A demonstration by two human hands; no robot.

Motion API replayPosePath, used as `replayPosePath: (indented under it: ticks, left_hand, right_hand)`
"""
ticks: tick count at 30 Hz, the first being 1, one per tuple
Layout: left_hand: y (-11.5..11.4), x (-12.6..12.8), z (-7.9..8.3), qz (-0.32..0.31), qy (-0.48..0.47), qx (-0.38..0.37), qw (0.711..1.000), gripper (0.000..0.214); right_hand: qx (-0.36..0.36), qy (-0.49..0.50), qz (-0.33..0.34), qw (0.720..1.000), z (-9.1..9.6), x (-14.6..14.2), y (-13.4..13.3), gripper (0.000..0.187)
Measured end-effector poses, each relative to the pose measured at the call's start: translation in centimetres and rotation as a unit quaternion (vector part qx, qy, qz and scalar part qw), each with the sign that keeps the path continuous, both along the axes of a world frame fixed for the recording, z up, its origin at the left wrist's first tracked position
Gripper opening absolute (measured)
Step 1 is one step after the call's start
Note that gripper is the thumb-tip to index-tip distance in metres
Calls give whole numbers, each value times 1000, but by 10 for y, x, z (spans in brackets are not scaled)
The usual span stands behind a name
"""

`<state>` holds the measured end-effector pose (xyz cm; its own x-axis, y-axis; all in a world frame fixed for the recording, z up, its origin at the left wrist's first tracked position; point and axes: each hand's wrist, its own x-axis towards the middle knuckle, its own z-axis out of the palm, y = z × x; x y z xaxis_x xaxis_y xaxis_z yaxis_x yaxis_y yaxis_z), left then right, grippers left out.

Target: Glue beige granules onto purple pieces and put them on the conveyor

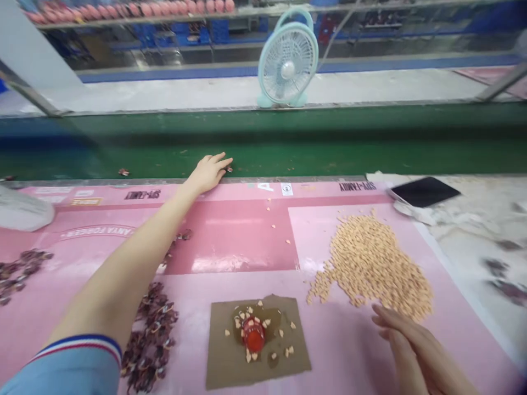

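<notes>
My left hand (212, 173) reaches far forward over the edge of the green conveyor belt (329, 151), its fingers spread. Just beyond its fingertips lies a small dark-red and white piece (229, 169). My right hand (424, 356) hovers low at the right, fingers stretched and nothing visible in them. It is beside a heap of small beige pieces (374, 258). Between my arms, a small red cup (253, 334) sits on a brown cardboard sheet (222, 362), with beige pieces and a wet stain around it. Dark-red pieces (152, 340) lie in a pile by my left forearm.
A light-blue fan (288, 66) stands behind the belt. At the right a black phone (426, 191) rests on white paper. A whitish container (24, 208) and more dark pieces (22, 271) are at the left. Pink printed sheeting (242, 236) covers the table.
</notes>
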<state>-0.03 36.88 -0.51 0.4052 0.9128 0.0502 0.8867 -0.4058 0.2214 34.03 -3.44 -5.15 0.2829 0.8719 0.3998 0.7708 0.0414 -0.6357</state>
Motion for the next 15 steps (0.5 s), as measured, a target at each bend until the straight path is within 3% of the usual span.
replayPosePath:
  ticks: [3,7,11,15]
  left_hand:
    - [11,24,6,-26,-19,-24,999,27]
    - [4,26,23,11,-71,-23,997,22]
    - [-31,9,43,95,-131,-27,986,38]
    - [-84,-21,65,140,-175,-57,973,52]
  right_hand:
    - [-10,-90,45,995,23,-12,-4,22]
    - [-16,-125,63,990,32,-26,7,20]
    - [-4,-204,80,976,27,-40,28,25]
    - [5,-240,82,967,26,-46,44,31]
